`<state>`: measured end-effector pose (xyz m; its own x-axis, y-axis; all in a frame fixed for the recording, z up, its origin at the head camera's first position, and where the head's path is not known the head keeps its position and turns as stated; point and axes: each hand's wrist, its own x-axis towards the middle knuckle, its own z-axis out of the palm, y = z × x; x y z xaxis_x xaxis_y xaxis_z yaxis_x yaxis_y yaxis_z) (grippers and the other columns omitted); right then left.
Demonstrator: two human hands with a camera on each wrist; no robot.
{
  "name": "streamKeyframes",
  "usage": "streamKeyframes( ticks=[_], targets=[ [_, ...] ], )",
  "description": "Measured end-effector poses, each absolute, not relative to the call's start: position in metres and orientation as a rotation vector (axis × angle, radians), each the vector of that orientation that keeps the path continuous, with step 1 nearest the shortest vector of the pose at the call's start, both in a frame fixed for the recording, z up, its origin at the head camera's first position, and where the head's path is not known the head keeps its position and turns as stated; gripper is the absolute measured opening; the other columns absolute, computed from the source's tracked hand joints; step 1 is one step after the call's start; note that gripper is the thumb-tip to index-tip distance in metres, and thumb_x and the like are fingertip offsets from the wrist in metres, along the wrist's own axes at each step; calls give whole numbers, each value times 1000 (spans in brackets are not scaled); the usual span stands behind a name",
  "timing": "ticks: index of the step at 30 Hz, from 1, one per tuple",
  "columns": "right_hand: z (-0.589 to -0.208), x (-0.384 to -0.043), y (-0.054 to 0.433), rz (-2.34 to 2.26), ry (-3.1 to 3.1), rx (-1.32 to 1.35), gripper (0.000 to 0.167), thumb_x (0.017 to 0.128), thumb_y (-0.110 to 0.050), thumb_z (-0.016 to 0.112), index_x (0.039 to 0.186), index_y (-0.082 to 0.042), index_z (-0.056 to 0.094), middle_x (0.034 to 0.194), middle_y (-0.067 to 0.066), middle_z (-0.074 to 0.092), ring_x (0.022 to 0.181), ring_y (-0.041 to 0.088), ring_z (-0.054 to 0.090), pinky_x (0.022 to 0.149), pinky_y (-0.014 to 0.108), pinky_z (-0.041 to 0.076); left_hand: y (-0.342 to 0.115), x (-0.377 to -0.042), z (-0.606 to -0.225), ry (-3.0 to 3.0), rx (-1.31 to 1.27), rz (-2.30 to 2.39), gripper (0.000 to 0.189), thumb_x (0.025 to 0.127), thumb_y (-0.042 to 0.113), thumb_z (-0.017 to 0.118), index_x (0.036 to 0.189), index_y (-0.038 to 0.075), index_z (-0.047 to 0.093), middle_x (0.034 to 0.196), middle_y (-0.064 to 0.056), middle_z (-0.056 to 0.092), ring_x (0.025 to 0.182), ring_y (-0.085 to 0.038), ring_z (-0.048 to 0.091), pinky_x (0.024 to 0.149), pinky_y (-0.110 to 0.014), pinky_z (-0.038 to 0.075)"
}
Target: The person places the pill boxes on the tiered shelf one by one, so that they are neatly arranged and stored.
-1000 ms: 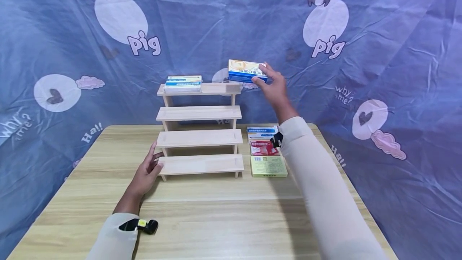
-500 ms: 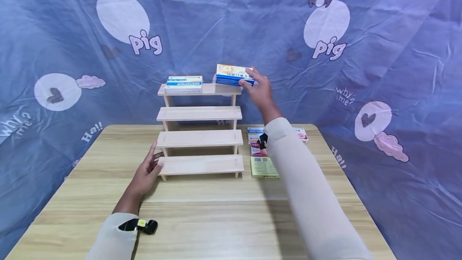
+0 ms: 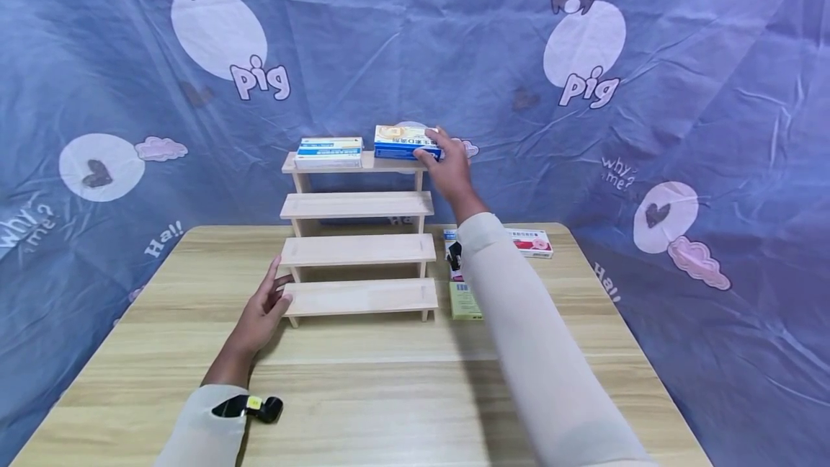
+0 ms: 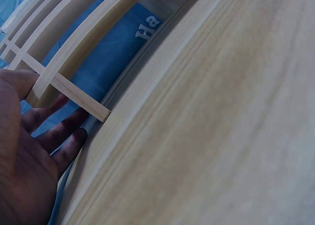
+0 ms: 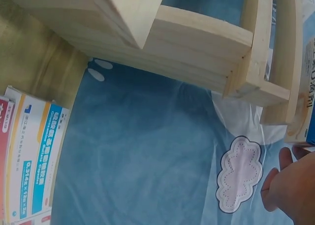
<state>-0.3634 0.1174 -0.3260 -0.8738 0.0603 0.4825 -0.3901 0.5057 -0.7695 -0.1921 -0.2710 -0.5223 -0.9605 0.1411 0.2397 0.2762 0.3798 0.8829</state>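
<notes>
A four-step wooden display stand [image 3: 359,248] is on the table. My left hand [image 3: 262,314] grips the left end of its lowest step; in the left wrist view, the thumb lies over the board's end with the fingers behind and below. On the right part of the top step sits a white, orange and blue medicine box [image 3: 397,141]. My right hand [image 3: 449,170] pinches that box at its right end, thumb at the front, fingers at the upper back. Two white and blue medicine boxes [image 3: 329,153] lie to its left on the same step.
More medicine boxes lie on the table right of the stand: a green one [image 3: 465,301], a white and red one [image 3: 532,243], and white and blue ones [image 5: 39,151], partly hidden by my right sleeve. A blue patterned curtain [image 3: 480,42] hangs behind the table.
My right hand has carried the medicine box left and down onto the top step's right part. The left hand has stayed at the stand's lowest step.
</notes>
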Motion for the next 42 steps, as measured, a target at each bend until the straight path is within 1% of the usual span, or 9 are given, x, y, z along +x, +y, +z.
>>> streamKeyframes(
  ticks=[2,5,8,10,18,29,34,37,42],
  targets=[
    [-327,-363,116,1324,-2342,269,55,103,-29,77,156,-18,64,174,4,45,164,35,34,136,57,16,-271,-192,-524,-2497,-387,-1631,80,117,16,52,178,27,3,164,-33,48,142,-48,56,96,-3,45],
    [-328,-361,113,1310,-2400,263,55,105,-32,74,158,-22,62,177,1,41,163,35,31,134,64,11,-270,-192,-525,-2490,-394,-1626,80,116,16,53,178,27,4,164,-34,48,135,-19,65,96,-4,46],
    [-329,-360,110,1310,-2439,252,55,106,-34,73,159,-24,60,178,-2,38,162,33,31,134,69,5,-270,-193,-526,-2476,-403,-1640,80,116,15,53,178,29,5,163,-35,48,124,12,58,96,-4,46],
    [-330,-360,107,1308,-2451,243,56,106,-35,73,159,-24,59,178,-1,40,161,33,32,133,69,6,-270,-193,-526,-2463,-411,-1651,80,116,14,53,178,28,5,163,-35,48,120,21,53,96,-4,46],
    [-328,-359,98,1323,-2468,203,56,107,-37,71,160,-26,57,169,9,51,159,36,33,131,64,18,-270,-192,-527,-2443,-436,-1655,79,116,12,52,179,22,5,162,-38,47,121,22,53,96,-3,47],
    [-331,-361,95,1324,-2486,178,57,106,-39,70,161,-28,56,169,6,50,159,35,33,130,62,18,-270,-192,-525,-2437,-430,-1659,78,115,10,53,178,13,6,161,-38,48,120,22,53,97,-3,45],
    [-332,-361,95,1323,-2492,200,58,107,-39,70,161,-29,56,169,4,51,160,34,32,131,62,17,-270,-191,-524,-2440,-424,-1668,78,116,11,52,178,16,6,162,-37,47,120,23,53,96,-3,45],
    [-333,-361,95,1315,-2494,216,58,107,-39,70,162,-29,55,170,2,51,158,32,32,131,62,17,-270,-191,-524,-2449,-421,-1668,79,116,12,52,179,22,5,163,-37,46,120,23,53,96,-3,46],
    [-332,-361,95,1299,-2501,226,59,107,-39,69,163,-28,55,175,-4,44,158,31,33,130,62,17,-270,-191,-522,-2467,-412,-1654,79,117,14,51,178,31,4,164,-35,47,121,23,51,97,-2,45]
  ],
)
